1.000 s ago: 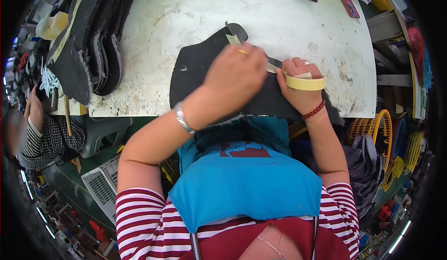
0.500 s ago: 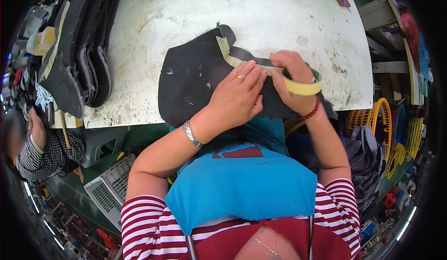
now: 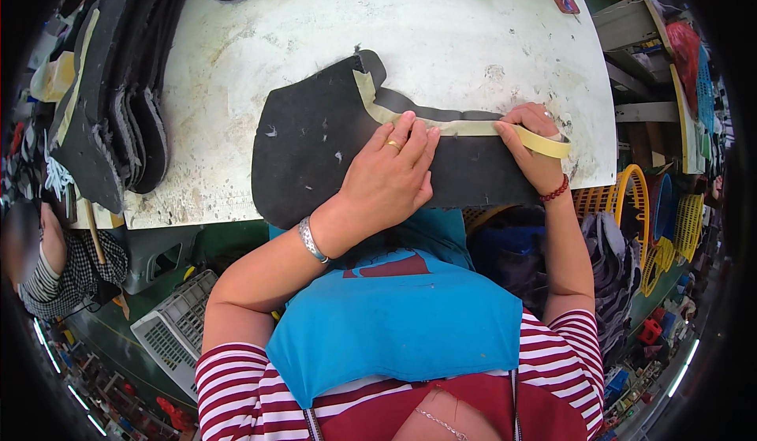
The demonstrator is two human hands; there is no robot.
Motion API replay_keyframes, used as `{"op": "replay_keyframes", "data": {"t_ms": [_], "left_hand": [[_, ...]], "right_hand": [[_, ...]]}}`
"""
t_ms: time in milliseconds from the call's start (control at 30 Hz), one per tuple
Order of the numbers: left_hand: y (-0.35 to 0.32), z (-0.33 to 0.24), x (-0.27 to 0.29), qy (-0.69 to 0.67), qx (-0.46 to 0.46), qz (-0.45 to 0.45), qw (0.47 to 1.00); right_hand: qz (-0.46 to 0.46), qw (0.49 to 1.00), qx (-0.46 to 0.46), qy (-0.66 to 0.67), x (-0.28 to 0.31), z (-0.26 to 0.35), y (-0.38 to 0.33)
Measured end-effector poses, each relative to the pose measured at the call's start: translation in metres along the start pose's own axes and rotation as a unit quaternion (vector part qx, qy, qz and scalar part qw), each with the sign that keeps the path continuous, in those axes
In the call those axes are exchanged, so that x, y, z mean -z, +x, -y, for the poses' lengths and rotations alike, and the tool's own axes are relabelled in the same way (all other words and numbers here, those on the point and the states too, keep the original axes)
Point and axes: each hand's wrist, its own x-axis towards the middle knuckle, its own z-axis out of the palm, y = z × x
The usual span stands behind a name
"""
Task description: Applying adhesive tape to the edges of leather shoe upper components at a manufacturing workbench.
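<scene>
Black foam sheet (image 3: 315, 153) lies flat on the white worktable (image 3: 473, 39), its near edge hanging just over the table's front edge, right in front of the person. A strip of cream tape (image 3: 441, 124) runs along the sheet's upper contour — from the rounded tab at top left, down the curve, then rightward toward the roll.

Left hand (image 3: 390, 177) is on top of the sheet, palm down, fingers (image 3: 410, 129) extended and pressed on the tape strip about mid-run. Open and flat, gripping nothing; ring on one finger, metal bracelet (image 3: 311, 240) on the wrist.

Right hand (image 3: 532, 145) sits at the sheet's right end, closed around the tape roll (image 3: 544, 143). The roll is at the end of the strip, with tape leading straight from it to under the left fingers. Red bead bracelet on that wrist.

So the sheet is under both hands — left pinning the tape at centre, right holding the roll at the right edge.

Surroundings: a stack of black foam pieces (image 3: 110, 117) well apart at the table's left, another dark piece at the far edge. Another person's checked sleeve (image 3: 75, 271) at lower left, below the table. Yellow baskets (image 3: 631, 196) right of the table.
</scene>
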Motion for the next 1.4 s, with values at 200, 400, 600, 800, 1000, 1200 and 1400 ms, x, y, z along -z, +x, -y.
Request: {"op": "replay_keyframes", "data": {"t_ms": [200, 400, 600, 800, 1000, 1200, 1400], "left_hand": [[0.004, 0.001, 0.007, 0.022, -0.003, -0.001, 1.000], [0.022, 0.011, 0.017, 0.014, 0.018, 0.012, 1.000], [0.050, 0.007, 0.016, -0.025, -0.027, -0.044, 0.998], [0.025, -0.017, -0.007, -0.018, -0.078, -0.045, 0.996], [0.017, -0.016, -0.009, 0.032, -0.093, -0.021, 0.995], [0.015, -0.017, -0.014, 0.069, -0.093, -0.010, 0.993], [0.015, -0.016, -0.012, 0.053, -0.082, -0.017, 0.995]], "right_hand": [[0.028, 0.995, -0.017, -0.098, -0.001, 0.016, 0.007], [0.017, 0.975, 0.018, -0.221, -0.003, 0.027, 0.003], [-0.070, 0.975, 0.020, -0.209, -0.018, 0.027, -0.011], [-0.091, 0.976, 0.020, -0.196, -0.015, 0.030, -0.011], [-0.042, 0.972, 0.065, -0.223, -0.006, 0.038, 0.007], [0.017, 0.998, -0.003, -0.055, 0.001, 0.043, 0.032], [0.059, 0.990, -0.113, 0.056, 0.008, 0.048, 0.037]]}}
